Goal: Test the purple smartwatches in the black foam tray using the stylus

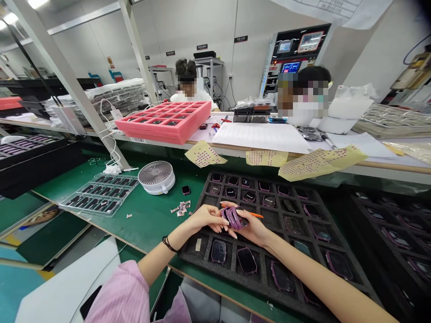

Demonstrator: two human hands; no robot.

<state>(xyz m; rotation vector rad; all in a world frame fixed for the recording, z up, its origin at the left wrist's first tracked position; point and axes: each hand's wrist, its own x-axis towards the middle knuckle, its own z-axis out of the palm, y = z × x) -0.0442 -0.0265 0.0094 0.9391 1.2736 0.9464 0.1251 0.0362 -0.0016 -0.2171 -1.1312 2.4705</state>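
Over a black foam tray, my two hands meet around several purple watch cases bunched together. My right hand is wrapped round the bunch from the right. With fingers closed, my left hand pinches its left side. A thin orange stick pokes out past my right hand; whether it is gripped or lies behind cannot be made out. Purple-rimmed watches with dark screens sit in the tray's compartments. One compartment near my left wrist has a small pale strip.
Left on the green bench are a white fan, one dark watch, small scattered pieces and a clear tray of black parts. A shelf behind bears a pink foam tray. Another black tray stands right. Two people sit opposite.
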